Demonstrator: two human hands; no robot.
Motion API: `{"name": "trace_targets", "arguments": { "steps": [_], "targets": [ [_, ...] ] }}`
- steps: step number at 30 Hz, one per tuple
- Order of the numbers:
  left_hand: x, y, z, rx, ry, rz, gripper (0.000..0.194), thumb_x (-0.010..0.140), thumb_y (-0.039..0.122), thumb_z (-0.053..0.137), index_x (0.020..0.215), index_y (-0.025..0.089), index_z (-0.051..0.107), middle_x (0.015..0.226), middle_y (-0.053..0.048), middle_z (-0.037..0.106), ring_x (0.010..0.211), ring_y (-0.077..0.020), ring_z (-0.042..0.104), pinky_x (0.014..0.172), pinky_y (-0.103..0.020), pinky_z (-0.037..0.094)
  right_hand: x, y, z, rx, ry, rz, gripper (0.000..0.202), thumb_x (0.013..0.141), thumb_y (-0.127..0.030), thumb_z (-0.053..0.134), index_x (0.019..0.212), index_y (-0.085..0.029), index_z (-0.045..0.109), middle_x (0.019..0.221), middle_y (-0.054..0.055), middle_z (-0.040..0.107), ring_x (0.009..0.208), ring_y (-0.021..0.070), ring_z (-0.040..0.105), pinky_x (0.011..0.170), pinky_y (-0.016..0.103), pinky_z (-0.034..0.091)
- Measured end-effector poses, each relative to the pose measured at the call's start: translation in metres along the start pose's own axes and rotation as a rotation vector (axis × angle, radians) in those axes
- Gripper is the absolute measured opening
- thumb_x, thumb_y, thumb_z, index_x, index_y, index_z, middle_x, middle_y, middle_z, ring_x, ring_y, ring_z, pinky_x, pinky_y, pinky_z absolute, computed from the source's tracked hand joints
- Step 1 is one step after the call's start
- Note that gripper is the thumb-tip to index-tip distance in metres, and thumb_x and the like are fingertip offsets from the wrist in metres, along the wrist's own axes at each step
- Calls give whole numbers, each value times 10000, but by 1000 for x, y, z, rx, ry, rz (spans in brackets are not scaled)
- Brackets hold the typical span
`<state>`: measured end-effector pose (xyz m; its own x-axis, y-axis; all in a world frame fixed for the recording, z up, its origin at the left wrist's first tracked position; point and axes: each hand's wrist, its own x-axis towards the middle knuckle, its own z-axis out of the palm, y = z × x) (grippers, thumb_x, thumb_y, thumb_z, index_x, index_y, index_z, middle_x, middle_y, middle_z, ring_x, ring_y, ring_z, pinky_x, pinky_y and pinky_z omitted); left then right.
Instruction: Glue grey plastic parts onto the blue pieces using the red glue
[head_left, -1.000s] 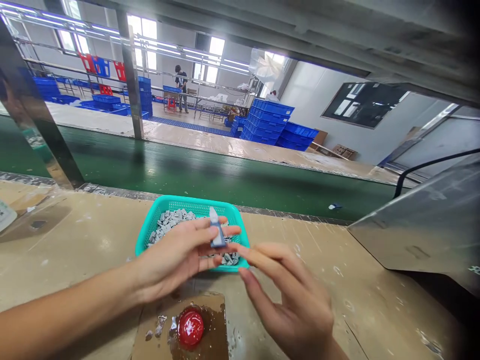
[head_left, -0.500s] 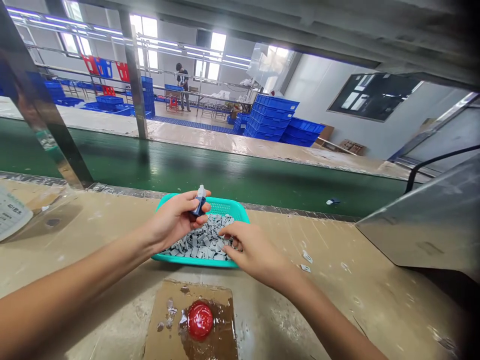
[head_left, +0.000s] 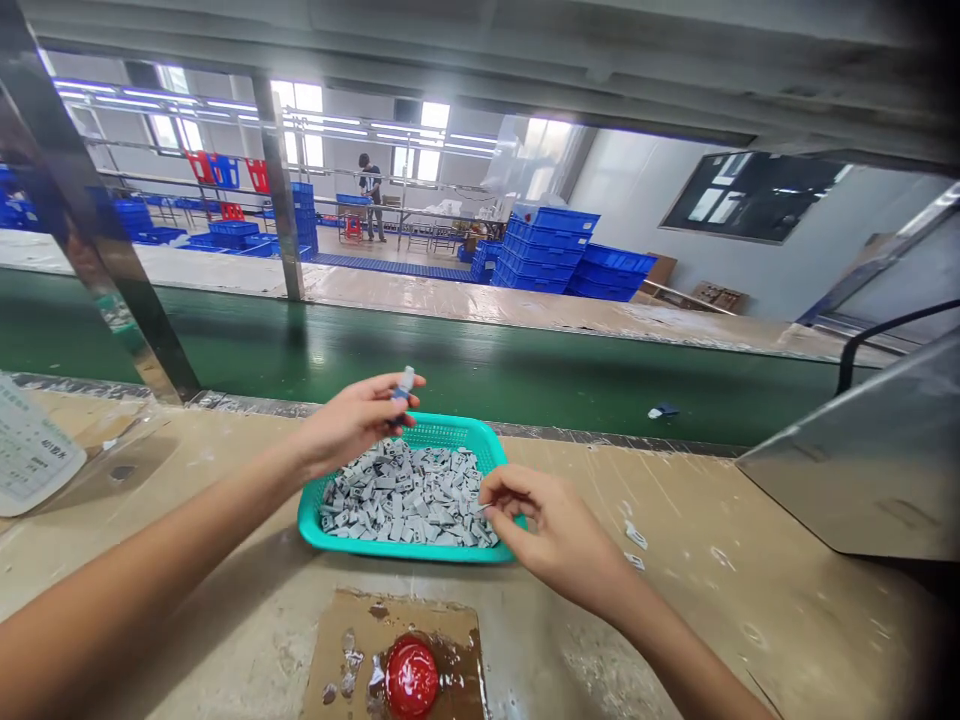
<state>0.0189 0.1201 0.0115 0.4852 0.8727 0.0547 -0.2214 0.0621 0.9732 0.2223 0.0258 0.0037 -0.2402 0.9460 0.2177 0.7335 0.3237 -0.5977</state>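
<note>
My left hand is closed around a small dark blue plastic part with a light grey tip, held above the far side of a turquoise basket. Loose grey plastic pieces fill much of the basket. At its right side, my right hand pinches one small grey piece between thumb and index finger; the other fingers curl inward. In front of the basket, a shiny red round object sits on a wet brown board.
A green conveyor belt runs behind the bench, with a dark blue and white part on it. Grey pieces lie right of the basket. A metal panel and a post flank the space. A person stands far off.
My right hand has drawn rightward from over the pieces to the basket's right rim, with a grey piece now showing in its pinch. My left hand still holds the blue part. The view has shifted slightly.
</note>
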Motion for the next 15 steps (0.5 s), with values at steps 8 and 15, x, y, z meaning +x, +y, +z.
{"name": "trace_targets", "arguments": {
  "steps": [8,15],
  "targets": [
    [66,-19,-105,1170,468,64,431,692,273,503,1098,135,545,1001,-125,606,977,-291,526,876,-404,371,-28,24,-14,406,85,371,99,722,-233,541,734,-138,563,556,-34,487,441,76,481,389,185,369],
    [63,-62,-127,1352,574,99,604,720,298,439,1284,100,349,1259,-196,411,1177,-327,370,942,-444,322,-34,32,-10,562,102,432,242,696,-335,638,770,-110,589,574,15,589,499,105,564,520,241,500]
  ]
}}
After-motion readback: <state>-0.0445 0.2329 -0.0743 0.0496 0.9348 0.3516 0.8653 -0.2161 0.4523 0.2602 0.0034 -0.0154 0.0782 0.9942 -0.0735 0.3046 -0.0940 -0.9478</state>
